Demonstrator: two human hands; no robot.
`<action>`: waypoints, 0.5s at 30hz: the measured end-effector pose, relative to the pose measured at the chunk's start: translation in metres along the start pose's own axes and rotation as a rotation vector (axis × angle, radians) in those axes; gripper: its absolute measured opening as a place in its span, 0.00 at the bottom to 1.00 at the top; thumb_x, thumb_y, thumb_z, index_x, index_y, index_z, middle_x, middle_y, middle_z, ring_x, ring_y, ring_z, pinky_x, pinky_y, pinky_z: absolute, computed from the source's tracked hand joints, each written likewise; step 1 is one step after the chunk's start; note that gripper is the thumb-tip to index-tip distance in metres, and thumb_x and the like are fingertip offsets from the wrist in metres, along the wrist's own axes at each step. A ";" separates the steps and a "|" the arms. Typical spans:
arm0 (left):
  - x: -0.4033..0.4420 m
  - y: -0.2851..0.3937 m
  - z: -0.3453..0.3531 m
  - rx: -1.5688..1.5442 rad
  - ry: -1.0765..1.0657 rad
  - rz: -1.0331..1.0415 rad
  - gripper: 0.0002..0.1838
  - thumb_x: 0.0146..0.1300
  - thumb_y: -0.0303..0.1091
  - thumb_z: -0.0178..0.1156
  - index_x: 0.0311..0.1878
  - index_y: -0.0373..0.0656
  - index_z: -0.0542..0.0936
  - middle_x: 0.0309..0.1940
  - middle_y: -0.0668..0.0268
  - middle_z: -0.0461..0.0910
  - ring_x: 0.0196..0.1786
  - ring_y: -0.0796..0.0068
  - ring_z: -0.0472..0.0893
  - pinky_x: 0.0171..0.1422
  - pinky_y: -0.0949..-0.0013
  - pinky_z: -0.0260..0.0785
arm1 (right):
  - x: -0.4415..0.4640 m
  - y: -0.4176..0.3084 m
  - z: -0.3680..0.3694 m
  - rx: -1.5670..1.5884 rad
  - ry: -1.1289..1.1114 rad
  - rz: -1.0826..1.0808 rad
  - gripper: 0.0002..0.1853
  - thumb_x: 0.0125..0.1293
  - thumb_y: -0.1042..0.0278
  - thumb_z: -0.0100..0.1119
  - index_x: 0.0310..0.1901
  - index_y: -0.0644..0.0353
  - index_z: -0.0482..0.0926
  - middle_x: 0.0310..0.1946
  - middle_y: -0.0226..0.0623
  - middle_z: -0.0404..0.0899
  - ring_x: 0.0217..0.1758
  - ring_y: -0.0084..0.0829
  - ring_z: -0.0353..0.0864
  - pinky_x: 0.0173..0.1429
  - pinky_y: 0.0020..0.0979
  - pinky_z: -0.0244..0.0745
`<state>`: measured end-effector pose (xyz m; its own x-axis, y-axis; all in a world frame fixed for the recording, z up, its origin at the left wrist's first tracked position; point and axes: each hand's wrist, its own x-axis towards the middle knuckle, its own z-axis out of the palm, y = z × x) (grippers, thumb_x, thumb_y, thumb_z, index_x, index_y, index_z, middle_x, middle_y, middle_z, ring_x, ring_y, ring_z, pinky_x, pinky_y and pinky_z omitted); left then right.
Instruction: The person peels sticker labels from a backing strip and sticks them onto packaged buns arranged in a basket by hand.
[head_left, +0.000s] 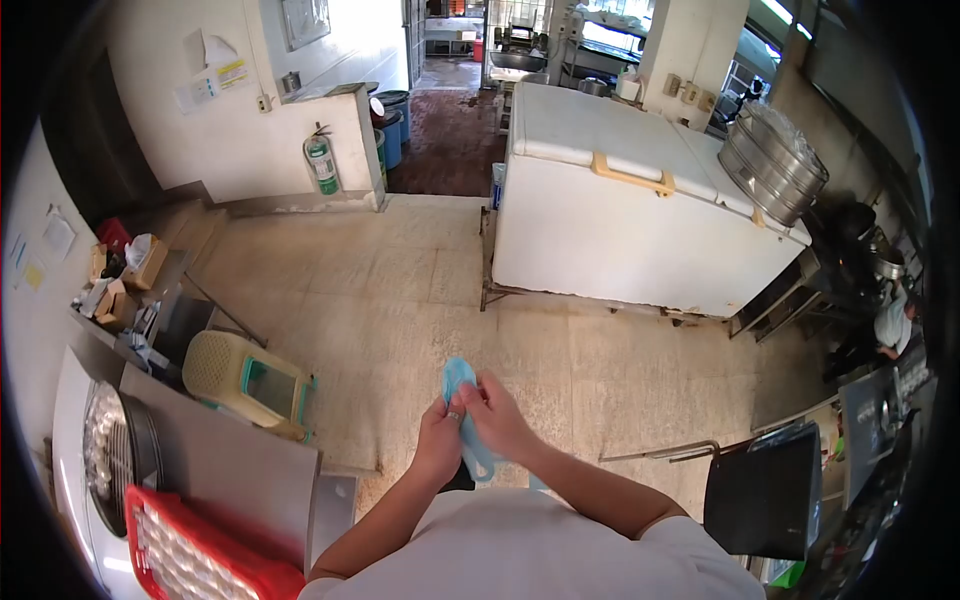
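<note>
The fingers of the left hand and right hand pinched a thin, light blue thing. It was in front of the white shirt, over the floor. A stool stood left, and a big white box stood far right.

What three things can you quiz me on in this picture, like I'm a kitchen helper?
1. True or false: the left hand and right hand both touch a long light-blue item.
2. What sits on the big white boxy freezer? A) yellow bucket B) round silver metal pan stack C) green teapot
3. Fill in: the green metal fire extinguisher hangs on the pale ____.

Key: 1 true; 2 B; 3 wall
</note>
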<state>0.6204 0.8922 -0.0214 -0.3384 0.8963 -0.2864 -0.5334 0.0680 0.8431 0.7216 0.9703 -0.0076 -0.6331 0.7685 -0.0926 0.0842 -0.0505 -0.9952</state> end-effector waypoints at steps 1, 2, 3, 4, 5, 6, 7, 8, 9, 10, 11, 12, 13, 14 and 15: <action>0.026 0.006 0.002 -0.029 0.031 0.012 0.14 0.83 0.39 0.48 0.54 0.39 0.78 0.44 0.64 0.82 0.43 0.76 0.80 0.48 0.69 0.74 | 0.018 -0.003 0.003 0.044 0.041 -0.050 0.17 0.80 0.62 0.53 0.58 0.68 0.73 0.52 0.42 0.82 0.56 0.31 0.80 0.59 0.35 0.75; 0.051 0.014 0.003 -0.057 0.060 0.027 0.14 0.82 0.39 0.47 0.53 0.39 0.77 0.44 0.61 0.82 0.42 0.73 0.81 0.47 0.67 0.76 | 0.037 -0.007 0.006 0.087 0.081 -0.105 0.19 0.80 0.59 0.54 0.57 0.70 0.72 0.51 0.44 0.83 0.55 0.31 0.82 0.58 0.35 0.77; 0.075 0.027 0.005 -0.133 0.101 0.027 0.14 0.82 0.40 0.47 0.51 0.39 0.76 0.42 0.61 0.82 0.41 0.71 0.81 0.47 0.66 0.76 | 0.056 -0.012 0.009 0.132 0.121 -0.158 0.21 0.80 0.56 0.54 0.56 0.72 0.71 0.50 0.46 0.83 0.54 0.31 0.83 0.57 0.35 0.78; 0.096 0.042 0.005 -0.206 0.149 0.021 0.14 0.82 0.40 0.47 0.48 0.40 0.75 0.41 0.60 0.81 0.40 0.69 0.81 0.46 0.64 0.76 | 0.075 -0.009 0.010 0.105 0.142 -0.127 0.22 0.79 0.54 0.56 0.54 0.71 0.72 0.47 0.44 0.84 0.51 0.29 0.84 0.54 0.33 0.78; 0.113 0.054 0.004 -0.279 0.201 0.014 0.15 0.82 0.41 0.46 0.46 0.40 0.74 0.39 0.60 0.81 0.39 0.67 0.81 0.46 0.63 0.77 | 0.095 -0.003 0.009 0.079 0.161 -0.092 0.23 0.78 0.53 0.58 0.53 0.70 0.73 0.45 0.42 0.85 0.47 0.27 0.84 0.51 0.31 0.79; 0.139 0.057 -0.007 -0.338 0.103 0.037 0.16 0.82 0.46 0.46 0.41 0.44 0.70 0.35 0.62 0.78 0.36 0.68 0.79 0.41 0.62 0.76 | 0.113 -0.011 0.004 0.077 0.072 0.006 0.23 0.77 0.51 0.59 0.52 0.69 0.74 0.43 0.40 0.85 0.44 0.26 0.84 0.49 0.29 0.78; 0.159 0.068 -0.009 -0.370 0.118 0.027 0.17 0.82 0.47 0.46 0.41 0.44 0.70 0.34 0.63 0.77 0.34 0.69 0.78 0.40 0.62 0.75 | 0.130 -0.025 0.000 0.065 -0.018 0.104 0.23 0.76 0.50 0.61 0.51 0.68 0.75 0.40 0.39 0.85 0.41 0.24 0.84 0.46 0.28 0.78; 0.181 0.079 -0.010 -0.405 0.137 0.019 0.17 0.82 0.47 0.46 0.41 0.45 0.70 0.33 0.64 0.76 0.33 0.70 0.77 0.38 0.63 0.74 | 0.143 -0.043 -0.015 0.074 -0.220 0.272 0.23 0.75 0.50 0.62 0.51 0.67 0.76 0.39 0.38 0.86 0.39 0.22 0.82 0.44 0.27 0.77; 0.202 0.091 -0.013 -0.439 0.158 0.013 0.17 0.82 0.48 0.45 0.41 0.46 0.70 0.32 0.65 0.75 0.31 0.71 0.76 0.36 0.64 0.73 | 0.158 -0.056 -0.024 0.081 -0.424 0.440 0.23 0.74 0.49 0.63 0.50 0.66 0.78 0.37 0.36 0.86 0.37 0.20 0.81 0.41 0.25 0.76; 0.224 0.102 -0.021 -0.501 0.127 -0.020 0.16 0.82 0.48 0.46 0.41 0.47 0.70 0.30 0.66 0.74 0.29 0.72 0.73 0.35 0.65 0.72 | 0.177 -0.044 -0.028 0.069 -0.471 0.469 0.18 0.73 0.53 0.63 0.47 0.63 0.82 0.36 0.34 0.85 0.33 0.18 0.78 0.36 0.24 0.70; 0.243 0.114 -0.033 -0.564 0.100 -0.051 0.16 0.82 0.49 0.46 0.41 0.48 0.70 0.29 0.67 0.72 0.27 0.73 0.71 0.34 0.66 0.70 | 0.193 -0.036 -0.032 0.104 -0.477 0.478 0.16 0.74 0.55 0.63 0.46 0.63 0.82 0.32 0.31 0.82 0.31 0.18 0.76 0.34 0.25 0.69; 0.262 0.125 -0.045 -0.630 0.079 -0.076 0.15 0.82 0.49 0.46 0.41 0.49 0.71 0.27 0.68 0.70 0.25 0.74 0.69 0.33 0.67 0.69 | 0.209 -0.029 -0.037 0.137 -0.490 0.489 0.14 0.74 0.57 0.62 0.44 0.62 0.83 0.29 0.29 0.80 0.29 0.18 0.75 0.32 0.26 0.68; 0.278 0.136 -0.054 -0.699 0.068 -0.092 0.15 0.82 0.49 0.47 0.42 0.51 0.71 0.26 0.70 0.68 0.24 0.74 0.67 0.32 0.69 0.67 | 0.226 -0.026 -0.040 0.168 -0.517 0.503 0.13 0.75 0.59 0.62 0.43 0.62 0.83 0.26 0.26 0.77 0.27 0.18 0.74 0.30 0.27 0.67; 0.290 0.147 -0.061 -0.571 0.035 -0.070 0.13 0.82 0.47 0.48 0.45 0.50 0.73 0.25 0.71 0.69 0.23 0.74 0.67 0.31 0.68 0.68 | 0.242 -0.027 -0.045 0.053 -0.467 0.507 0.12 0.75 0.62 0.60 0.40 0.62 0.83 0.22 0.24 0.71 0.27 0.19 0.72 0.31 0.31 0.66; 0.307 0.156 -0.062 -0.263 0.166 -0.007 0.11 0.81 0.45 0.48 0.46 0.49 0.72 0.25 0.70 0.70 0.24 0.72 0.70 0.32 0.65 0.69 | 0.262 -0.028 -0.054 -0.105 -0.482 0.373 0.11 0.74 0.63 0.61 0.40 0.62 0.83 0.23 0.27 0.73 0.28 0.22 0.74 0.31 0.32 0.67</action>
<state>0.3855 1.1507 -0.0055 -0.4446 0.8109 -0.3805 -0.7109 -0.0610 0.7006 0.5946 1.2075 -0.0022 -0.8208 0.3357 -0.4622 0.4265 -0.1781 -0.8868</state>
